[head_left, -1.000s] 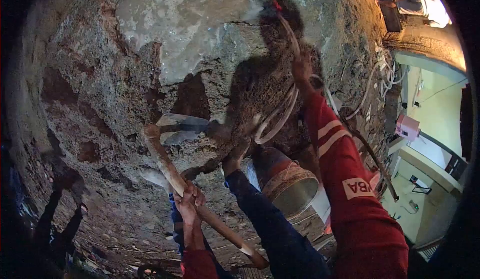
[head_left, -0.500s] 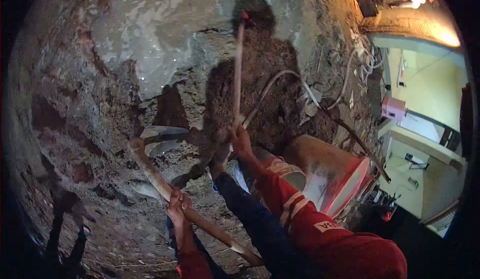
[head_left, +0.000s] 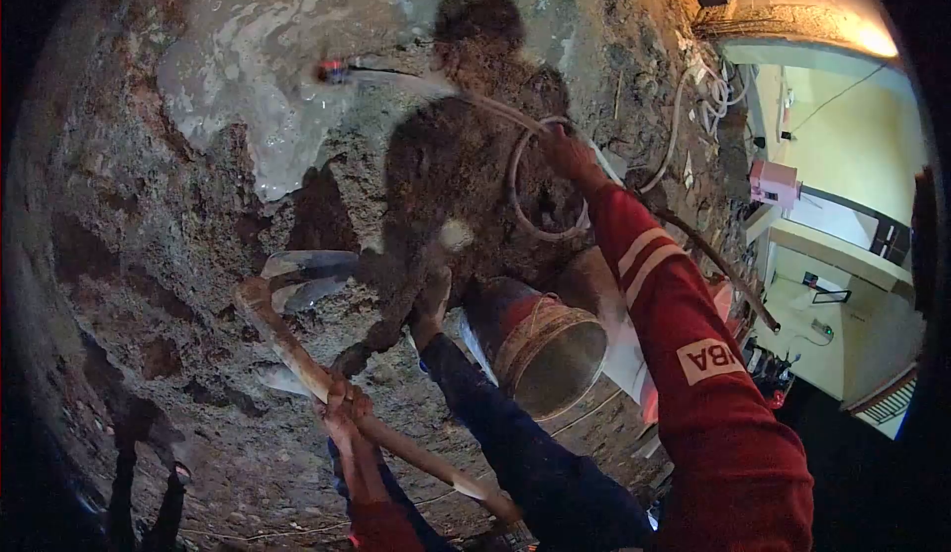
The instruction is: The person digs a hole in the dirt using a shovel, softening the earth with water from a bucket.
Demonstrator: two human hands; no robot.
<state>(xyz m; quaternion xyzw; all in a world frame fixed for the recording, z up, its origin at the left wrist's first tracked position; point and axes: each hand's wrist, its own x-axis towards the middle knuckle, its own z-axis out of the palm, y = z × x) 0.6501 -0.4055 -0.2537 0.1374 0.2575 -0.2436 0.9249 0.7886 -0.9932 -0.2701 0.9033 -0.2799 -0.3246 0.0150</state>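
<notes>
Hose point(head_left: 505, 109) is held over wet mud point(head_left: 233, 76), apparently the current step.
It is gripped by right hand point(head_left: 569, 155), hoe point(head_left: 287, 342) by left hand point(head_left: 345, 405); steady aim seemingly called for next.

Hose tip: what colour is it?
The hose tip looks red, though slightly blurred; the head view shows it.
</notes>
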